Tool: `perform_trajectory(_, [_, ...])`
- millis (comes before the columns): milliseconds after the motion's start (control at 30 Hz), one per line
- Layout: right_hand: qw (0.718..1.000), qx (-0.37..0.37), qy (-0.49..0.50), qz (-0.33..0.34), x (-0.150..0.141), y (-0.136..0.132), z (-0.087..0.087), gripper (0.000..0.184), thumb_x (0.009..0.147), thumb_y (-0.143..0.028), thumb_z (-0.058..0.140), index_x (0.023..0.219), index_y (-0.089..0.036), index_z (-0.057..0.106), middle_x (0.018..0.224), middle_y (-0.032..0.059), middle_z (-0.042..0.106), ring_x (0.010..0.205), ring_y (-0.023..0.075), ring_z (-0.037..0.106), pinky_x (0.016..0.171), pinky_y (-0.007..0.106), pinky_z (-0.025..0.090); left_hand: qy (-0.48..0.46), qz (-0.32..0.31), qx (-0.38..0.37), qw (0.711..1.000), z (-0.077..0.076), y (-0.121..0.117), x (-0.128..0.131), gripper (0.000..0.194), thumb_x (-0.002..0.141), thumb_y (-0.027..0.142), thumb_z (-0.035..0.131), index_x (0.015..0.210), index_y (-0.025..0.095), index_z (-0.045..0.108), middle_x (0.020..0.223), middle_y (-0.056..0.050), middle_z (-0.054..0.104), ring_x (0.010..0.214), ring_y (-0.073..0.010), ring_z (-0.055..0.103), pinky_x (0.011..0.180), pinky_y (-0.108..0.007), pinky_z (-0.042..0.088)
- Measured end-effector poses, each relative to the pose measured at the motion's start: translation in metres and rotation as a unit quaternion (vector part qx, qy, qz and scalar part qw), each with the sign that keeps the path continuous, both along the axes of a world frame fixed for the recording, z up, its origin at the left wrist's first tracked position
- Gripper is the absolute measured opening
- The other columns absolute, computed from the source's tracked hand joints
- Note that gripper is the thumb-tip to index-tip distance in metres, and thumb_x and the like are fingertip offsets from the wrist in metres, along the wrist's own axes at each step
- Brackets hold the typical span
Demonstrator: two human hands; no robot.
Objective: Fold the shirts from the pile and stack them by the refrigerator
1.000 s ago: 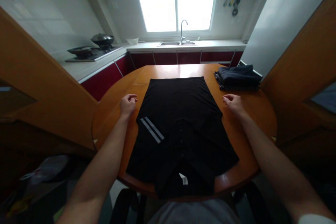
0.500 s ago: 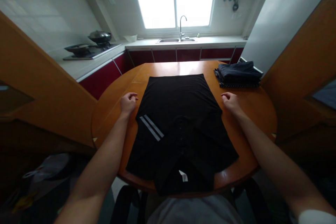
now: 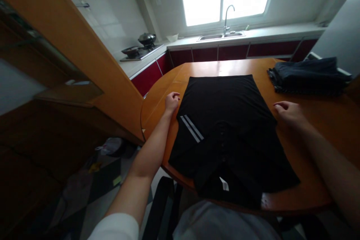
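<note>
A black collared shirt lies spread out on the wooden table, its collar towards me. Two grey stripes cross it on the left, and a white label shows inside the neck. Beside the shirt's left edge rests my left hand, fingers loosely curled with nothing in them. On the other side, my right hand lies on the tabletop close to the right edge, also curled and holding nothing. Both hands appear just apart from the cloth.
Folded dark clothes are stacked at the table's back right. Behind are a counter with a sink and a stove bearing a pot and a pan. A wooden door frame stands at the left; a chair armrest is below the table edge.
My view has turned to the left, so the table and shirt sit further right in the picture. Both hands stay beside the shirt, and the shirt lies as before.
</note>
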State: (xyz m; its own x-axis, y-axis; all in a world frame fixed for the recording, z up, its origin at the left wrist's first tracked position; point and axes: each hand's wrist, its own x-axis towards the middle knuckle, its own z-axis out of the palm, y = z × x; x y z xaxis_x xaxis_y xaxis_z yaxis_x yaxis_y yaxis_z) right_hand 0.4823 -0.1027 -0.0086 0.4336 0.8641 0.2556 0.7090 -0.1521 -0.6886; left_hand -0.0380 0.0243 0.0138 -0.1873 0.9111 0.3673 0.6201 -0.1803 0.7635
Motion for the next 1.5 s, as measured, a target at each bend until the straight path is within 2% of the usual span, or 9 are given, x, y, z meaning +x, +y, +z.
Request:
perform_trajectory(167, [0.999, -0.045, 0.01, -0.001, -0.003, -0.003, 0.005, 0.021, 0.087, -0.019, 0.059, 0.096, -0.011, 0.076, 0.1, 0.0191, 0.075, 0.085, 0.0234, 0.067, 0.083, 0.035, 0.048, -0.003, -0.007, 0.001, 1.0, 0.001, -0.002, 0.002, 0.028, 0.082, 0.014, 0.048, 0.096, 0.014, 0.072, 0.079, -0.008, 0.073, 0.075, -0.0192, 0.069, 0.073, -0.029, 0.052])
perform_trajectory(367, [1.0, 0.008, 0.012, 0.016, -0.01, -0.005, 0.006, 0.028, 0.089, -0.022, 0.054, 0.102, -0.009, 0.075, 0.103, 0.0185, 0.075, 0.09, 0.024, 0.068, 0.085, 0.035, 0.05, -0.004, -0.019, 0.006, 1.0, 0.003, -0.003, 0.003, 0.027, 0.081, 0.014, 0.049, 0.094, 0.014, 0.072, 0.079, -0.008, 0.073, 0.075, -0.0203, 0.069, 0.072, -0.029, 0.051])
perform_trajectory(500, [0.995, 0.077, -0.045, 0.05, -0.033, -0.013, 0.012, 0.037, 0.092, -0.031, 0.049, 0.114, -0.012, 0.072, 0.114, 0.0171, 0.072, 0.105, 0.027, 0.066, 0.096, 0.039, 0.05, 0.004, -0.02, 0.005, 1.0, 0.001, -0.002, 0.003, 0.028, 0.081, 0.017, 0.048, 0.094, 0.015, 0.073, 0.079, -0.008, 0.073, 0.075, -0.0205, 0.069, 0.071, -0.029, 0.051])
perform_trajectory(600, [0.983, 0.087, -0.105, 0.12, -0.063, -0.024, 0.016, 0.043, 0.095, -0.037, 0.045, 0.124, -0.015, 0.068, 0.124, 0.0155, 0.068, 0.118, 0.0283, 0.061, 0.105, 0.044, 0.045, 0.011, -0.024, 0.005, 1.0, -0.001, -0.001, 0.003, 0.028, 0.081, 0.018, 0.048, 0.094, 0.015, 0.073, 0.081, -0.008, 0.074, 0.076, -0.0202, 0.069, 0.072, -0.029, 0.052])
perform_trajectory(733, [0.959, 0.018, -0.194, 0.208, -0.098, -0.036, 0.009, 0.058, 0.099, -0.051, 0.038, 0.145, -0.02, 0.053, 0.153, 0.013, 0.047, 0.144, 0.0302, 0.039, 0.118, 0.052, 0.029, 0.013, -0.025, 0.0, 1.0, -0.002, 0.0, 0.004, 0.028, 0.081, 0.019, 0.048, 0.094, 0.015, 0.073, 0.081, -0.008, 0.074, 0.076, -0.02, 0.069, 0.073, -0.029, 0.052])
perform_trajectory(867, [0.934, -0.073, -0.249, 0.244, -0.107, -0.037, -0.005, 0.067, 0.098, -0.062, 0.033, 0.152, -0.025, 0.043, 0.162, 0.0095, 0.034, 0.152, 0.0295, 0.023, 0.121, 0.057, 0.018, 0.013, -0.026, -0.006, 1.0, -0.002, -0.001, 0.005, 0.029, 0.081, 0.02, 0.048, 0.095, 0.016, 0.073, 0.08, -0.008, 0.073, 0.076, -0.0202, 0.069, 0.071, -0.029, 0.052])
perform_trajectory(1133, [0.942, -0.048, -0.239, 0.231, -0.112, -0.043, 0.011, 0.072, 0.099, -0.064, 0.028, 0.156, -0.021, 0.037, 0.164, 0.0133, 0.028, 0.153, 0.033, 0.02, 0.121, 0.056, 0.019, 0.014, -0.031, -0.008, 0.999, -0.002, -0.002, 0.006, 0.028, 0.079, 0.02, 0.049, 0.095, 0.015, 0.072, 0.078, -0.007, 0.073, 0.072, -0.0196, 0.068, 0.067, -0.028, 0.051])
perform_trajectory(1333, [0.911, -0.081, -0.266, 0.305, -0.13, -0.054, 0.012, 0.073, 0.097, -0.069, 0.032, 0.156, -0.027, 0.036, 0.166, 0.01, 0.022, 0.154, 0.0345, 0.009, 0.121, 0.062, 0.01, 0.014, -0.039, -0.001, 0.999, -0.001, -0.001, 0.008, 0.027, 0.077, 0.019, 0.05, 0.091, 0.015, 0.073, 0.077, -0.007, 0.073, 0.071, -0.0199, 0.068, 0.065, -0.028, 0.049])
perform_trajectory(1500, [0.906, -0.089, -0.271, 0.312, -0.131, -0.053, 0.009, 0.073, 0.098, -0.069, 0.03, 0.156, -0.025, 0.036, 0.166, 0.012, 0.019, 0.155, 0.0326, 0.008, 0.121, 0.061, 0.008, 0.009, -0.038, -0.003, 0.999, -0.001, -0.003, 0.011, 0.028, 0.077, 0.02, 0.051, 0.093, 0.015, 0.073, 0.077, -0.007, 0.073, 0.069, -0.0192, 0.066, 0.063, -0.027, 0.048])
